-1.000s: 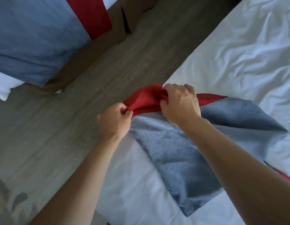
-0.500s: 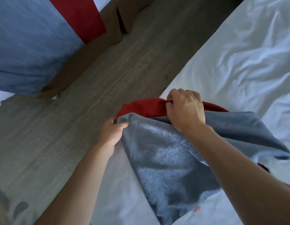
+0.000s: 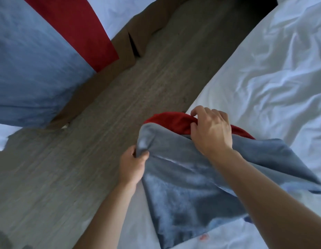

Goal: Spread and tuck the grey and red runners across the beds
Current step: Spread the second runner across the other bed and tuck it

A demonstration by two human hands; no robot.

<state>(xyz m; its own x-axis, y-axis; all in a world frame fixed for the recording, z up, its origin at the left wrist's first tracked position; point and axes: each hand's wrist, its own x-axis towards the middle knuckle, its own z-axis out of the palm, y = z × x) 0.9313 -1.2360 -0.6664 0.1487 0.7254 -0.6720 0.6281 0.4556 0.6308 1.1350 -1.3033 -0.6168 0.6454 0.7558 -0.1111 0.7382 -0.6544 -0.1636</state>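
A grey and red runner (image 3: 188, 191) lies bunched at the near left edge of a white-sheeted bed (image 3: 263, 72). Its grey side faces up and the red band (image 3: 170, 121) shows at the far fold. My left hand (image 3: 133, 164) grips the grey corner at the bed's edge. My right hand (image 3: 211, 130) pinches the red fold with curled fingers. A second bed at the upper left carries a spread grey and red runner (image 3: 39, 56).
A strip of grey wood-look floor (image 3: 102, 132) runs between the two beds. The brown base (image 3: 127, 45) of the left bed borders it. The white sheet on the right bed is wrinkled. Dark marks sit on the floor at the lower left.
The grey layer has been folded up over the red band toward the bed's edge. My left hand shifted from the red corner to the grey corner, lower and nearer. My right hand kept hold of the red fold.
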